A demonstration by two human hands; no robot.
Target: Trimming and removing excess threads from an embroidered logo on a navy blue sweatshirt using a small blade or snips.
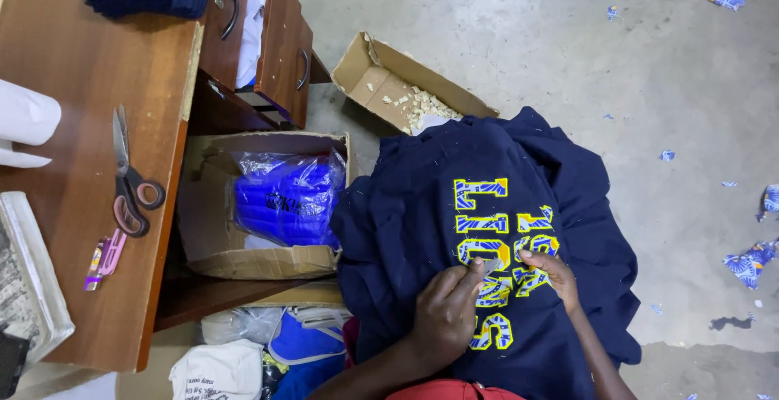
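Concrete floor, scrap-strewn; wooden table (81, 67) beside. Navy garment (479, 230) on lap, yellow-blue lettering (499, 246) up. Left hand (446, 311) pinches small blade (492, 266) at lettering; right hand (548, 274), fingers together, pins fabric. Advisable: keep cloth taut, strokes shallow.

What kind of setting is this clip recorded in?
Probably a small garment or embroidery workshop. The left hand and right hand work at yellow-and-blue lettering on a navy garment. Scissors lie on a wooden desk, and fabric scraps litter the concrete floor.
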